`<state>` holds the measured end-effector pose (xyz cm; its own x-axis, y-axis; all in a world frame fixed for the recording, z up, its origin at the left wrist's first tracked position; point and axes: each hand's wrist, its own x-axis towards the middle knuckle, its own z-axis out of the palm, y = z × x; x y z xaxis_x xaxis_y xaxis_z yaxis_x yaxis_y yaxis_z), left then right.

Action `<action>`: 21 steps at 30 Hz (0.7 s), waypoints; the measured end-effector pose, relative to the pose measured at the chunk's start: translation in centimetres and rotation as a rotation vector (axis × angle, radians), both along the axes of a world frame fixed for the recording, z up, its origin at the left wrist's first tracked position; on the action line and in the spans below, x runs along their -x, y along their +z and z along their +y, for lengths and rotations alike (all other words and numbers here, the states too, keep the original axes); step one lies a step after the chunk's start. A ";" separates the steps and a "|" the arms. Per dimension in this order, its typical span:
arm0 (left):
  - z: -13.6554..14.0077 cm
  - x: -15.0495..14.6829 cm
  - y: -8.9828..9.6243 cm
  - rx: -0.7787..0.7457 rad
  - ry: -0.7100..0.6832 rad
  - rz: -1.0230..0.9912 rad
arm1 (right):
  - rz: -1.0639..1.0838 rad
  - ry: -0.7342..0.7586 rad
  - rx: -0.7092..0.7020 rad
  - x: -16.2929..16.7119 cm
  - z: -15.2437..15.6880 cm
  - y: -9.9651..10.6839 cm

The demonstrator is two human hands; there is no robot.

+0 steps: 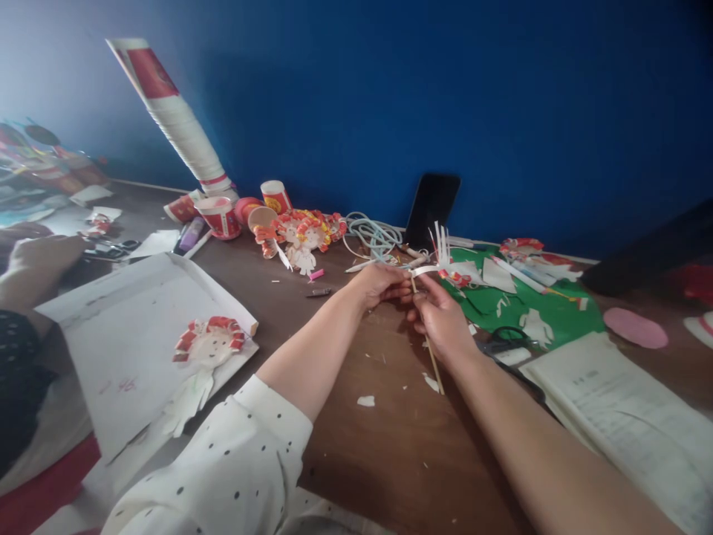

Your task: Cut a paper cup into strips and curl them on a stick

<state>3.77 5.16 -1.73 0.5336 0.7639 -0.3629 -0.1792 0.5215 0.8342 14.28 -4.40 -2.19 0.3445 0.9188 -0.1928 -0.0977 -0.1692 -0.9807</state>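
Note:
Over the brown table, my right hand (440, 312) is closed on a thin wooden stick (434, 364) whose lower end points toward me. My left hand (384, 284) pinches at the stick's upper end, where a white paper strip (426, 270) curls round it. That strip leads to a cut paper piece (443, 249) with upright white fringes and red-and-white curled bits. The two hands nearly touch, and my left fingertips are partly hidden. Left of my arm, a paper figure (209, 349) with a red-and-white curled mane lies on a large white sheet (134, 312).
A tall leaning stack of paper cups (183, 134), more cups (218, 215) and several maned paper figures (301, 234) stand by the blue wall. A phone (433, 210) leans there. Scissors (504, 340), a green sheet (479, 316) and an open notebook (618, 409) lie right. A co-worker's hands (44, 256) are at left.

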 end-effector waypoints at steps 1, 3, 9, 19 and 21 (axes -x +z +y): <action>0.0 0.0 0.0 -0.001 0.003 -0.001 | -0.003 0.000 0.001 -0.1 0.0 -0.1; -0.2 0.0 0.2 -0.007 0.002 -0.004 | -0.016 0.011 -0.006 -0.1 0.1 -0.2; -0.6 -0.1 1.0 -0.009 -0.002 0.032 | -0.106 -0.016 -0.034 0.4 -0.1 -0.2; -0.2 -0.2 0.5 -0.010 0.010 0.023 | -0.162 -0.051 -0.185 0.9 -0.4 -0.4; -0.2 -0.2 0.5 -0.011 0.013 0.016 | -0.170 -0.016 -0.236 0.7 -0.4 -0.6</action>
<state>3.93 4.98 -1.27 0.5176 0.7748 -0.3631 -0.1730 0.5104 0.8424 13.58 -4.79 -2.79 0.3687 0.9254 0.0878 0.0708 0.0663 -0.9953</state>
